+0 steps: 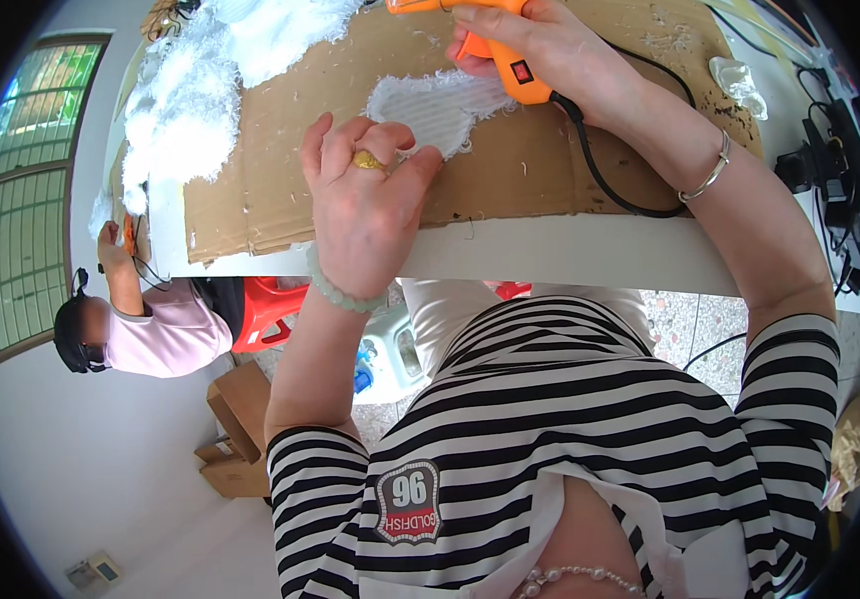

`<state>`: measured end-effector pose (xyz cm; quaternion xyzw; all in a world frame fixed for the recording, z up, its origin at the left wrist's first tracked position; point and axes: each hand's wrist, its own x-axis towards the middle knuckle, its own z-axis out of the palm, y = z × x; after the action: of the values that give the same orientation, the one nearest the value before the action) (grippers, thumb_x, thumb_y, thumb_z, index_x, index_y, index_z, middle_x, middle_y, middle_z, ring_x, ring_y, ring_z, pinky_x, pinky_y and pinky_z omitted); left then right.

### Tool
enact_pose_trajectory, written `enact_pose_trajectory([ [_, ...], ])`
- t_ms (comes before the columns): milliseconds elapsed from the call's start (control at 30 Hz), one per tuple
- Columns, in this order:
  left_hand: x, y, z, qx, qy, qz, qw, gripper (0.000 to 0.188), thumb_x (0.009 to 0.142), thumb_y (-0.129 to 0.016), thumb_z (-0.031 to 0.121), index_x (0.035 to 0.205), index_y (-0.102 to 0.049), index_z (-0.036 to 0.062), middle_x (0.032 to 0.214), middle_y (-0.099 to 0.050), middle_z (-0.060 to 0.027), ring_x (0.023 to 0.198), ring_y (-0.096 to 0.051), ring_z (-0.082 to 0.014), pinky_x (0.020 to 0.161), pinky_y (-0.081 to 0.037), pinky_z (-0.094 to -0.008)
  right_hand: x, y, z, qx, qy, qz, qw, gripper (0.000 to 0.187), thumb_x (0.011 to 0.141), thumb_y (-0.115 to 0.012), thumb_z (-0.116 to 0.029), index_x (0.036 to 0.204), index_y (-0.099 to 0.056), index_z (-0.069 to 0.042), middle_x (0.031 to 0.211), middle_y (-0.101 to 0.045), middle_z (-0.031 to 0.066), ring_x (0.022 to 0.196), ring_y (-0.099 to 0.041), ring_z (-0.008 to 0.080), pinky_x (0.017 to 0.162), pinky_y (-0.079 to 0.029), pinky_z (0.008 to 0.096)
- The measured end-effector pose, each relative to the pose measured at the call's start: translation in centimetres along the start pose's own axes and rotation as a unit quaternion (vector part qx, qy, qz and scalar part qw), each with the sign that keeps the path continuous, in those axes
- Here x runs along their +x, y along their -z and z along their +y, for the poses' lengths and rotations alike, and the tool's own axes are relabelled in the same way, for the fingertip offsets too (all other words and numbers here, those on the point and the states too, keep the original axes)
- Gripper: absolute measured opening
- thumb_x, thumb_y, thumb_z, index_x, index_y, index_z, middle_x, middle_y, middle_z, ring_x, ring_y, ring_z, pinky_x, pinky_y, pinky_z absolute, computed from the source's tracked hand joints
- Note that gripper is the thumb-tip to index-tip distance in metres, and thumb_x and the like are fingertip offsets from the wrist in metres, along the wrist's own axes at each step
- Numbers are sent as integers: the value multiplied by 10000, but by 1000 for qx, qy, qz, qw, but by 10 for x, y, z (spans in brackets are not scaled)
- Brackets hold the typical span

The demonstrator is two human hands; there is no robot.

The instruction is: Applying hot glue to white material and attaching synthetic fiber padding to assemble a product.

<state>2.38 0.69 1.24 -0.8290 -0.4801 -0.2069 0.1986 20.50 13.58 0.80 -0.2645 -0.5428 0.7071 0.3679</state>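
Note:
My right hand (540, 45) is closed around the handle of an orange hot glue gun (503, 55), whose nozzle points left at the top of the view. A black cord runs from its handle. Under the gun lies a ragged-edged piece of white fluffy fabric (435, 112) on a sheet of brown cardboard (280, 175). My left hand (365, 195), with a gold ring, has its fingers curled and its thumb close to the index finger at the near left edge of this fabric. The fingertips are partly hidden, but the edge appears to be between thumb and finger.
A heap of white fluffy fabric (190, 110) covers the cardboard's far left. Crumpled clear plastic (738, 86) lies at right, beside black plugs and cables (829, 160). Another person (165, 324) works at the left by a red stool (268, 314). Cardboard boxes (238, 429) stand below.

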Motion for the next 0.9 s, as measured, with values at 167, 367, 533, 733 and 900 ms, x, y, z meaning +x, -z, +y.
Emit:
enact_pose_trajectory([
  [167,11,-9,-7,-112,77,-8,991,134,670,-704,23,772,-648,90,868,-578,-28,910,-536,-261,893,-381,-429,1,4,4,-2,7,-9,1000,303,965,-508,-217,1183,-555,-13,1017,-590,22,894,-565,113,794,-473,252],
  [367,12,-17,-15,-135,136,-7,981,147,686,-677,8,810,-628,69,838,-605,-60,880,-556,-286,859,-393,-391,1,0,1,-9,3,1,1000,290,962,-513,-224,1157,-576,-19,980,-597,20,881,-560,110,773,-467,247],
  [533,8,-18,-24,-102,166,52,980,241,675,-677,5,903,-619,58,811,-611,-81,880,-559,-288,850,-398,-400,4,1,6,-10,49,-18,999,304,959,-519,-232,1160,-574,-11,986,-605,29,878,-561,114,777,-466,249],
  [733,17,-6,6,-103,96,15,990,212,678,-700,29,875,-642,85,880,-597,-66,951,-530,-295,877,-379,-410,6,0,9,2,46,-11,999,305,962,-515,-226,1163,-566,-2,966,-614,51,879,-575,122,776,-468,249],
  [900,20,-24,-5,-103,106,16,989,113,688,-700,34,765,-631,80,894,-593,-57,953,-532,-296,883,-375,-431,-1,1,8,-62,6,15,998,343,931,-550,-319,1093,-592,-20,947,-621,41,846,-580,104,743,-477,252],
])
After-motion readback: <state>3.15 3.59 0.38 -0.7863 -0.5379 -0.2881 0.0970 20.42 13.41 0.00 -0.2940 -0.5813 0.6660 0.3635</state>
